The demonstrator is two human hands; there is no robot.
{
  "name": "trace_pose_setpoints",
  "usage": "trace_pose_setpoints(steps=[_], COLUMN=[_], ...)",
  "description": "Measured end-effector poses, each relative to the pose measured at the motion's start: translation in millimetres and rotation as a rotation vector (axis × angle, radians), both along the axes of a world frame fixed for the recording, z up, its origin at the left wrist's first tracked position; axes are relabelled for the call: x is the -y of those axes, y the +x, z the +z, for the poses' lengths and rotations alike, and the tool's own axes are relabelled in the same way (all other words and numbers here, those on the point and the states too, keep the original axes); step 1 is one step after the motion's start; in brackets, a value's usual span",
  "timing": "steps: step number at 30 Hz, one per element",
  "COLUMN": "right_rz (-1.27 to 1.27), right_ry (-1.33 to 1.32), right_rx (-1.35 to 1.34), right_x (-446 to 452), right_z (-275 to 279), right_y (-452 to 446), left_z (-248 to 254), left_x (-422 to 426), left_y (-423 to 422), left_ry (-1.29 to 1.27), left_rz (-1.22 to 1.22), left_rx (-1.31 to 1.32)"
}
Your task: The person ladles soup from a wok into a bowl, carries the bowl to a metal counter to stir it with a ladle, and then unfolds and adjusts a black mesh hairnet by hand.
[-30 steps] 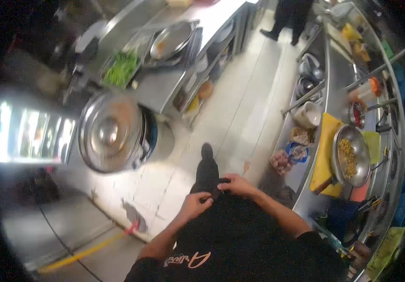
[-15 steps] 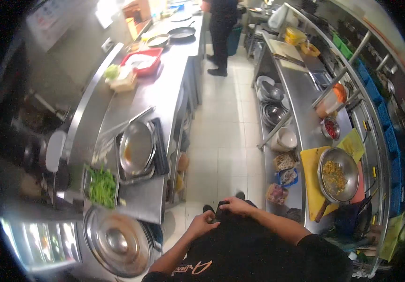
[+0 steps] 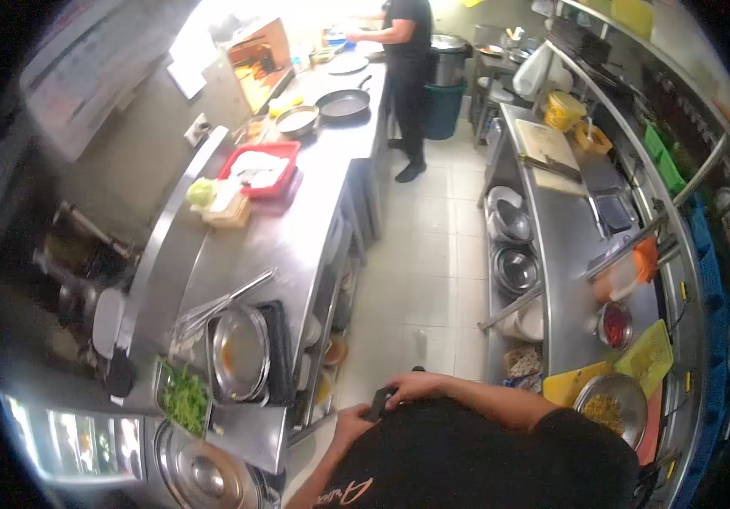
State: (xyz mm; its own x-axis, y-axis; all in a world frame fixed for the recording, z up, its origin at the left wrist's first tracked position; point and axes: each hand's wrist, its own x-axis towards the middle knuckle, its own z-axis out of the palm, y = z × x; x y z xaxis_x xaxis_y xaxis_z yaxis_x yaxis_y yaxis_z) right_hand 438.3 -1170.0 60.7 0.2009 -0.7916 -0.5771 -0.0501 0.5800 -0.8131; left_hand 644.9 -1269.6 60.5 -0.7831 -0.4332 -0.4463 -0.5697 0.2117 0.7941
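Observation:
Both of my hands are close together in front of my black shirt, low in the middle of the view. A small dark object (image 3: 379, 404), perhaps part of an apron or strap, is between them. My left hand (image 3: 353, 422) has its fingers closed on its left side. The fingers of my right hand (image 3: 412, 388) pinch its upper right end. What exactly the object is cannot be made out.
Left counter (image 3: 238, 246) bears a whisk, steel lid (image 3: 240, 352), greens (image 3: 183, 399), red basket (image 3: 259, 168) and pans. Right counter (image 3: 564, 254) holds cutting boards, a bowl of yellow food (image 3: 609, 407) and containers. A person in black (image 3: 407, 76) stands at the far left counter.
The view has swung up and along the aisle, showing more of the far counters and the other person. My hands stay together at the dark object.

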Motion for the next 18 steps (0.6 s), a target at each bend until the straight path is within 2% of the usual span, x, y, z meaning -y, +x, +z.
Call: trace_pose_setpoints(steps=[1, 4, 7, 8, 10, 11, 13, 14, 15, 18], right_rz=[0.122, 0.302, 0.237, 0.25, 0.035, -0.071, -0.355, -0.471, -0.589, -0.937], right_ry=[-0.104, -0.06, -0.205, -0.286, -0.151, -0.087, -0.147, -0.084, -0.015, -0.134], right_rx=[-0.084, -0.304, -0.151, -0.313, -0.104, 0.003, 0.116, 0.047, -0.024, -0.092], right_x=[6, 33, 46, 52, 59, 62, 57, 49, 38, -7], right_z=[-6, 10, -3, 5, 12, 15, 24, 58, 104, 181], right_y=[-9, -22, -41, -56, -94, -113, -155, -177, -195, -230], left_z=[-4, -28, -14, 9, 60, 53, 40, 55, 58, 48], left_x=[-2, -6, -1, 3, 18, 32, 69, 87, 100, 131], left_y=[-4, -6, -28, -39, -70, -73, -67, -75, -80, -114], left_ry=[-0.001, -0.188, -0.094, -0.013, 0.143, 0.191, 0.282, 0.254, 0.252, 0.246], left_rz=[0.046, 0.198, 0.346, 0.429, 0.606, 0.556, 0.439, 0.286, 0.172, -0.048], left_rx=[0.001, -0.084, -0.307, -0.294, -0.281, -0.229, -0.103, 0.07, 0.131, 0.202])
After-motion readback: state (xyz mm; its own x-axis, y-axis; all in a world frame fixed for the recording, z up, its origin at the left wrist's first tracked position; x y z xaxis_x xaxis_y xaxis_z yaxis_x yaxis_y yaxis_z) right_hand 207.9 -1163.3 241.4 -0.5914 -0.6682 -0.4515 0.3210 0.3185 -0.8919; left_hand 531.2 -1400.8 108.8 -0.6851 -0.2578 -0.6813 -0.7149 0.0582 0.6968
